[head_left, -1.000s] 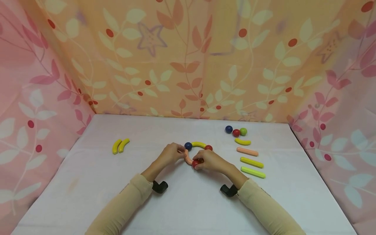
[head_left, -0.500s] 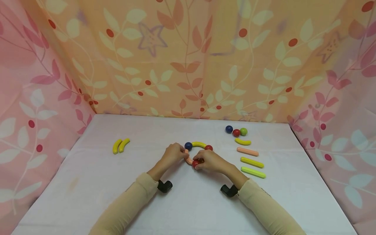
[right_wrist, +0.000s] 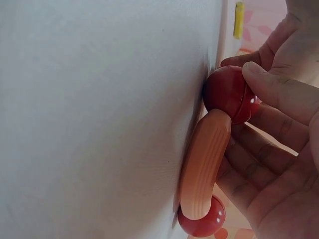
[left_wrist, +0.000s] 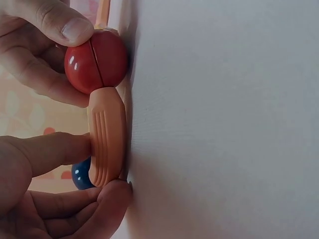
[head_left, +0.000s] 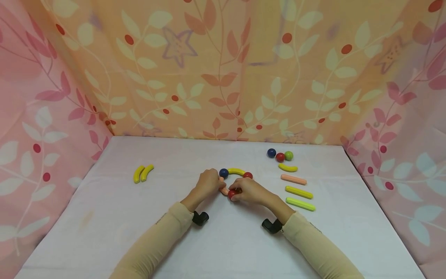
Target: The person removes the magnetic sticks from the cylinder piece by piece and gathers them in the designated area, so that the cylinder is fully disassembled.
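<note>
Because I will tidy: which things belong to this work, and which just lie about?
Probably in use, centre:
gripped red ball
other red ball
two orange pieces
blue ball
yellow curve

Probably lying about:
far balls
straight bars
outer yellow curves

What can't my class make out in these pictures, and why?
Head view: most of the space between the held red ball and the far red ball, hidden by the right hand.
Left wrist view: part of the blue ball, hidden behind the orange piece.
Right wrist view: which yellow piece shows, too small to tell.
</note>
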The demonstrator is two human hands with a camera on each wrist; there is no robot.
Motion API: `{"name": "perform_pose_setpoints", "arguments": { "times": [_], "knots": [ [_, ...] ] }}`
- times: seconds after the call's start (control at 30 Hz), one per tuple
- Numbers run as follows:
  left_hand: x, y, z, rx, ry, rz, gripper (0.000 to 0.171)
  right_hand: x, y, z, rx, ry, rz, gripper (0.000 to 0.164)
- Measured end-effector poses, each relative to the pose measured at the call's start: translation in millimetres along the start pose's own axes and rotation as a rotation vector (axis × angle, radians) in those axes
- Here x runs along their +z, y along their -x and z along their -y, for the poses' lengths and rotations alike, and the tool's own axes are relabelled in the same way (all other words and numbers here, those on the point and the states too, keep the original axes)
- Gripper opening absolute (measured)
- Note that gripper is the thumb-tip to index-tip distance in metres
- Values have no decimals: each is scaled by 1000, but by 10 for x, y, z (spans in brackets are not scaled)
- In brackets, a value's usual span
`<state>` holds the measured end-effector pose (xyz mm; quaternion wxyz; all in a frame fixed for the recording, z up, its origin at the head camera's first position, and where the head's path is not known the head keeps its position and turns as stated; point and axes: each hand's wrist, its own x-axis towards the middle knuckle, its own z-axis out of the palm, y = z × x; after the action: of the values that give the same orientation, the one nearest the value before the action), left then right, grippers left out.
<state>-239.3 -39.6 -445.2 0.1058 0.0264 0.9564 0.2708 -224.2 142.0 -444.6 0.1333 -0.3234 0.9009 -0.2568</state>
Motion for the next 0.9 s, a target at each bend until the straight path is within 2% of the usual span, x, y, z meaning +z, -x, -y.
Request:
{"name": "perform_pose_setpoints", "arguments": {
  "times": [0.17, 0.4, 0.63, 0.8, 0.9],
  "knots": [
    [16, -13, 10, 25, 15, -20, 29, -8, 6, 12, 13, -17, 6, 30],
    [10, -21, 13, 28, 69, 12, 25, -4, 5, -9, 16, -20, 5, 30],
    [0, -9, 28, 22, 84, 31, 18, -52, 24, -17, 30, -54, 2, 34],
    [12, -22, 37, 23, 72, 27, 19, -172, 41, -39, 67, -104, -45, 31],
    [16, -26, 41, 30, 54, 4, 19, -260, 40, -67, 86, -89, -96, 31]
  ]
}}
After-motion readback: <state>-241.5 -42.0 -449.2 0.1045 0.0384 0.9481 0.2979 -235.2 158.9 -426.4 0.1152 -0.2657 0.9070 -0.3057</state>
